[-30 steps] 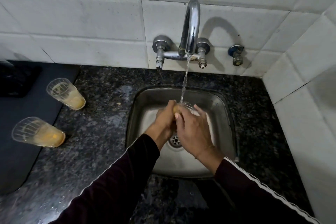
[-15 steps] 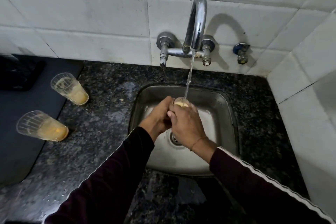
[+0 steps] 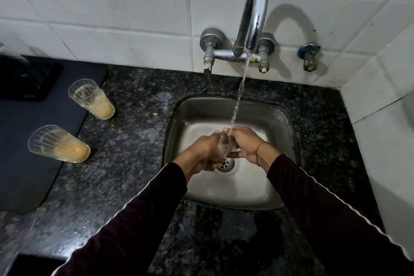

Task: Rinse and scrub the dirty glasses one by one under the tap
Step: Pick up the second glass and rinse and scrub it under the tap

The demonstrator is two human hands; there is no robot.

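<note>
Glass [image 3: 226, 148] sat over sink [image 3: 280, 123] drain, between both hands, long axis tilted, mouth up toward tap [image 3: 254, 13] stream. Left hand [image 3: 205, 152] fingers curled round lower body; right hand [image 3: 245, 143] fingers gripped rim end. Both equally near.

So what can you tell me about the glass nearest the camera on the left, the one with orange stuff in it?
The clear ribbed drinking glass stands upright on the speckled dark stone counter, at the edge of a dark mat; wide-angle distortion makes it look tilted. Orange-yellow residue fills its lower part and streaks cloud the walls above. Nothing touches it but the surface under it. A second, similar dirty glass stands apart behind it.
</note>
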